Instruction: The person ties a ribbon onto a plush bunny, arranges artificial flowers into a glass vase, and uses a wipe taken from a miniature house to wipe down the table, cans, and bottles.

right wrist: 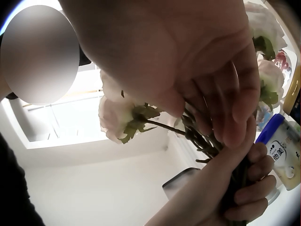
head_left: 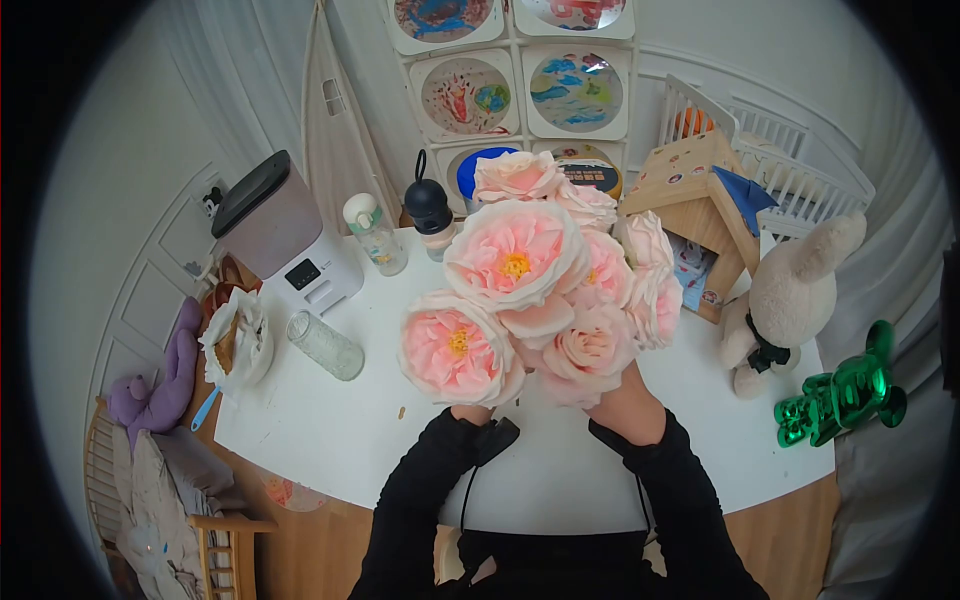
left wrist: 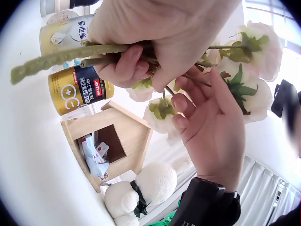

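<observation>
Near the front edge of the surface (head_left: 300, 440), the left hand (left wrist: 174, 40) grips the pink flowers (head_left: 515, 255) by their stems (left wrist: 51, 59), the right hand (left wrist: 214, 127) relaxed, half-open beside them.

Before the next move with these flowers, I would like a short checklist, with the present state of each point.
1. Left hand grips the stems: ok, curled round them.
2. Right hand grips them too: cannot tell; it is close to the stems, but contact is unclear.
3. Glass apart from both hands: ok, it is left of them on the table.
4. Table free of scraps: not ok, a small brown bit lies there.
5. Green figure away from the table edge: not ok, it is near the right edge.
</observation>
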